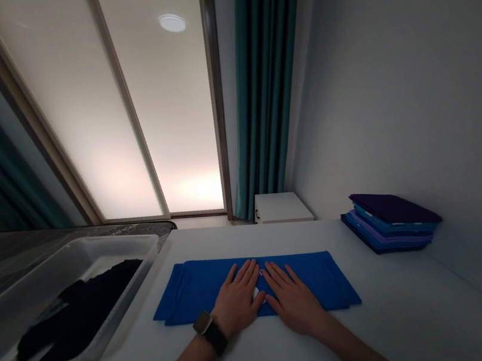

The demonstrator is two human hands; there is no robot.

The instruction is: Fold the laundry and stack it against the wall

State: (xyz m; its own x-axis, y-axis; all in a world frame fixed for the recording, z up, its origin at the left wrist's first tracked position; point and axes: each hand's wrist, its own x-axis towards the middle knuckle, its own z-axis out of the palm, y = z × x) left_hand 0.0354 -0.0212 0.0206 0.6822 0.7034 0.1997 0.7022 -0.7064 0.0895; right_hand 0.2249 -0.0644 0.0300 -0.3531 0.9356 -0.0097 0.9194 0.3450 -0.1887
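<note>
A blue piece of clothing point(323, 280), folded into a wide flat strip, lies across the white table in front of me. My left hand point(239, 298) rests flat on its middle, fingers stretched out, with a dark watch on the wrist. Beside it, my right hand point(292, 299) also presses flat on the cloth, fingers extended. The two hands nearly meet. A small white mark on the cloth shows between them, partly covered by the fingers and too small to make out.
On the right of the table point(379, 316), by the wall, stands a stack of folded clothes point(392, 221) in blue and purple. To the left is a translucent plastic bin point(150, 242) holding dark clothing point(88, 312). Behind the table is a white cabinet point(281, 206).
</note>
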